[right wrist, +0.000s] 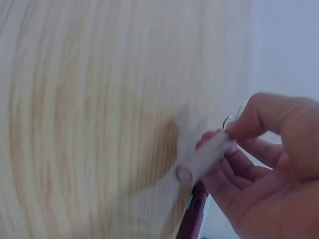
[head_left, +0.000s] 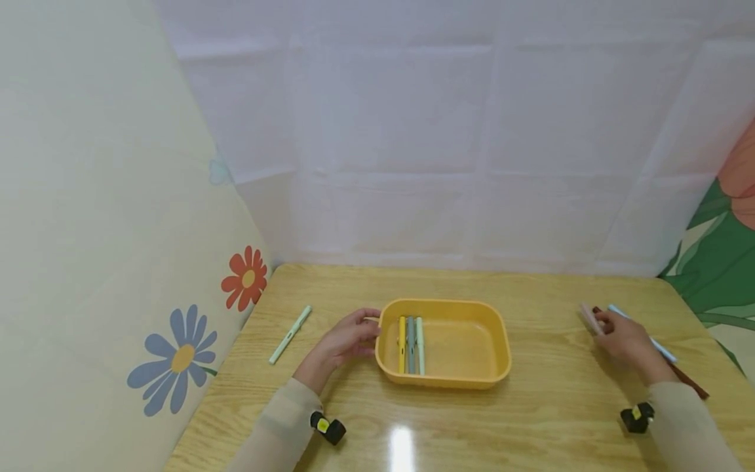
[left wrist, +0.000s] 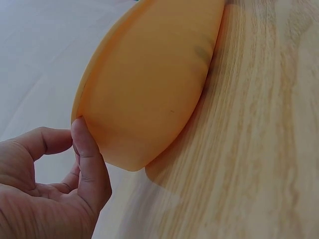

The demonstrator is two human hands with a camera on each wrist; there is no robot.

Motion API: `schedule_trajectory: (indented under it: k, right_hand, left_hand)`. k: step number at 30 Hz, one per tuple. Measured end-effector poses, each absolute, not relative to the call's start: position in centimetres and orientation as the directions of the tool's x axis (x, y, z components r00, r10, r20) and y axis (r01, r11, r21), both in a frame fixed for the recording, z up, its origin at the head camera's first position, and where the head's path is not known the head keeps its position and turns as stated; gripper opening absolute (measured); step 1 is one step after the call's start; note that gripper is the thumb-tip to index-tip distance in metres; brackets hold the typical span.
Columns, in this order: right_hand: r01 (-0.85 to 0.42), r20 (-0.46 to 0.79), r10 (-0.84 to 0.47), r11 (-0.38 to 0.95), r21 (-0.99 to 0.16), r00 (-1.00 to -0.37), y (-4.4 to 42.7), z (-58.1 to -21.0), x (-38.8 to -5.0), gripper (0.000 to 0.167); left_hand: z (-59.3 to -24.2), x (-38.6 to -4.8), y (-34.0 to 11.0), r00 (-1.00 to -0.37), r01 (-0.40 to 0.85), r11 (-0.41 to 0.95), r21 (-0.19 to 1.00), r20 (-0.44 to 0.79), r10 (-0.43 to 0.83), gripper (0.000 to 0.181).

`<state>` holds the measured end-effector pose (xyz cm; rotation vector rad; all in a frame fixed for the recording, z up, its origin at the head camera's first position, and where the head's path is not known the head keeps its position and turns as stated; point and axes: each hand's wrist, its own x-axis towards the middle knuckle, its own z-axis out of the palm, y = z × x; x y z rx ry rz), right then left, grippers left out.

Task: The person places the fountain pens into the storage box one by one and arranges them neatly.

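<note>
A wooden counter (head_left: 531, 419) with light yellow-brown grain fills the lower part of the head view, with a bright glare spot near its front. Behind it hangs a creased white sheet (head_left: 401, 118). The pale wall covering (head_left: 77, 164) on the left carries a blue-grey flower (head_left: 182, 358) and a smaller red flower (head_left: 248, 278); large green leaves (head_left: 719, 262) and coral petals show at the right edge.

A light green pen (head_left: 290, 334) lies slanted on the counter, left of the left hand (head_left: 350, 335). On the right, a dark red pen (head_left: 691, 381) and a light blue pen (head_left: 663, 349) lie close together; the right hand (head_left: 628, 341) partly covers both in the head view. Beige sleeves (head_left: 274, 419) reach in from the front, with a small black device at each wrist.

The yellow-orange tray (head_left: 466, 347) sits on the counter between the hands, with rounded corners and a raised rim. The left hand's fingers pinch its left rim. Against its left side, three pens lie side by side: yellow (head_left: 402, 344), grey-blue (head_left: 411, 344) and pale mint (head_left: 421, 347).

The pale pink pen (right wrist: 207, 157) is in the right hand, well apart from the tray, its shaft clamped between thumb and fingers. It tilts, blunt round end toward the right wrist camera, a silver clip (right wrist: 234, 118) near the thumb; its outline is somewhat blurred.
</note>
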<state>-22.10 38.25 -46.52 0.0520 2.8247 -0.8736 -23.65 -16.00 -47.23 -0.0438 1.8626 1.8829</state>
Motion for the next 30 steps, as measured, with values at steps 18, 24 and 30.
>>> schedule_trajectory:
  k: [18, 24, 30]
  right_hand:
    - [0.191, -0.208, -0.207, 0.1, -0.976, -0.956, 38.1, -47.8, -20.9, 0.064]
    - [0.214, -0.192, -0.208, -0.089, -0.973, -0.959, 37.5, -47.6, -20.6, 0.029]
    - [0.158, -0.108, -0.265, -0.174, -0.972, -0.958, 36.4, -47.5, -20.3, 0.033]
  left_hand:
    - [-47.4, -23.6, -16.1, -0.884, -0.36, 0.038, 0.932, -0.354, 0.306, 0.051]
    - [-47.3, -23.5, -16.1, -0.88, -0.365, 0.038, 0.93, -0.358, 0.313, 0.051]
    - [-47.2, -23.4, -16.2, -0.878, -0.363, 0.035, 0.931, -0.354, 0.321, 0.051]
